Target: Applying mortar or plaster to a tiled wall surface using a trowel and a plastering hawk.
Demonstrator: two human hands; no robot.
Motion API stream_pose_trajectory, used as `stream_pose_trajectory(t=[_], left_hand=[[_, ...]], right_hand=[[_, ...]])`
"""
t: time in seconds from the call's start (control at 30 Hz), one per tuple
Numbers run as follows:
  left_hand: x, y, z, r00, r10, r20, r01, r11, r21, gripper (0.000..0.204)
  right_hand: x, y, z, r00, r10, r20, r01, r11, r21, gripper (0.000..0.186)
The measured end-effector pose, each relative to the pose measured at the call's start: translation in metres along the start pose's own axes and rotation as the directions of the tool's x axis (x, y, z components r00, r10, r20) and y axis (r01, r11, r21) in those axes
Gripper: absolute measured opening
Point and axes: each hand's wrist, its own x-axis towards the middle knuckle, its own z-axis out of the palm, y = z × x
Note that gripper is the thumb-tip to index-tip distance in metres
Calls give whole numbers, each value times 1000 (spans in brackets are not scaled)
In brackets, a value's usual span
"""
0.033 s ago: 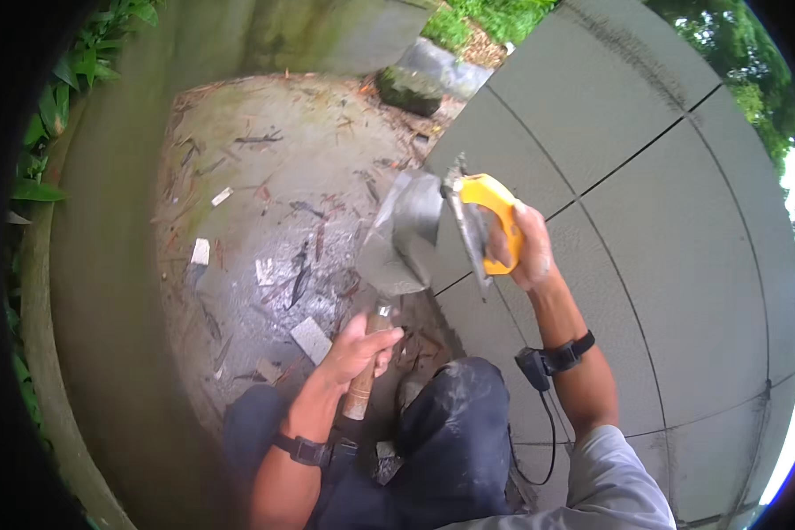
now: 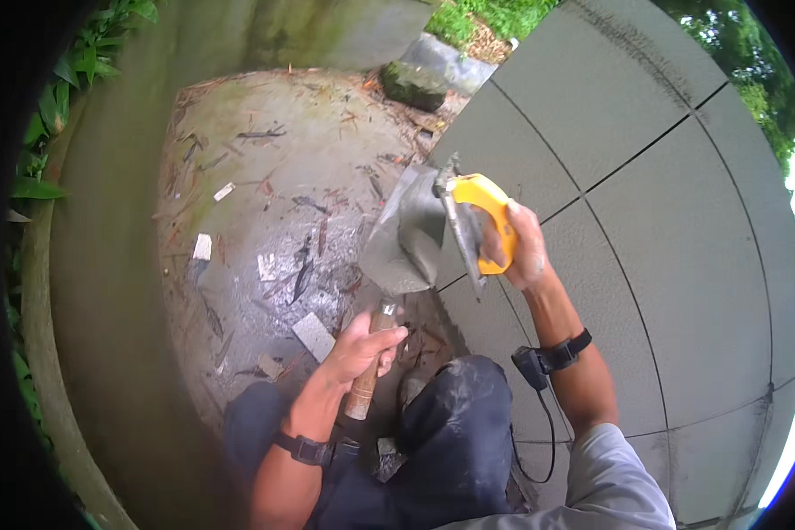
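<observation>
Mortar: we see a wet grey lump of mortar (image 2: pixel 424 234) on the blade of the trowel (image 2: pixel 382 258), out in front of us between our two hands.
Trowel hand: our left hand (image 2: pixel 359 350) wraps its fingers around the wooden handle, thumb laid across it, blade pointing away from us.
Float hand: our right hand (image 2: pixel 527 252) curls tightly around the yellow grip of the float (image 2: pixel 465 237), whose plate stands steeply tilted beside the mortar; whether they touch, we cannot tell.
Step in hand: we judge this to be working the mortar between the two tools, over the ground rather than against the wall.
Next move calls for: in our judgement, a steady trowel, since a tipped blade could spill the load, and a controlled float edge.
Wall: on our right rises the grey wall (image 2: pixel 671 256), crossed by dark grooves.
Ground: to our left, the damp ground (image 2: pixel 269 181) carries twigs and a pale rectangular piece (image 2: pixel 313 336); farther off sits a mossy rock (image 2: pixel 412 86).
</observation>
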Motion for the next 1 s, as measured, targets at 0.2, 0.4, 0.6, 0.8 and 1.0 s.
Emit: stream_pose_trajectory(t=[0.2, 0.4, 0.6, 0.8, 1.0], left_hand=[[-7, -3, -7, 1000, 13, 14, -14, 999, 37, 44], [-9, 1, -9, 994, 80, -71, -71, 990, 123, 53], [-11, 12, -8, 927, 353, -130, -253, 841, 478, 68], [-16, 21, -12, 843, 536, -43, -381, 652, 655, 65], [-37, 46, -4, 872, 490, -8, -281, 513, 811, 47]], right_hand=[[-26, 32, -17, 966, 246, 82, -225, 952, -209, 52], [-53, -15, -37, 970, 234, 61, -178, 862, -475, 48], [-68, -55, 31, 831, 136, 539, 451, 403, -796, 36], [-61, -56, 47, 728, 46, 684, 676, 114, -728, 38], [-55, -73, 38, 561, -83, 823, 796, -218, -565, 49]])
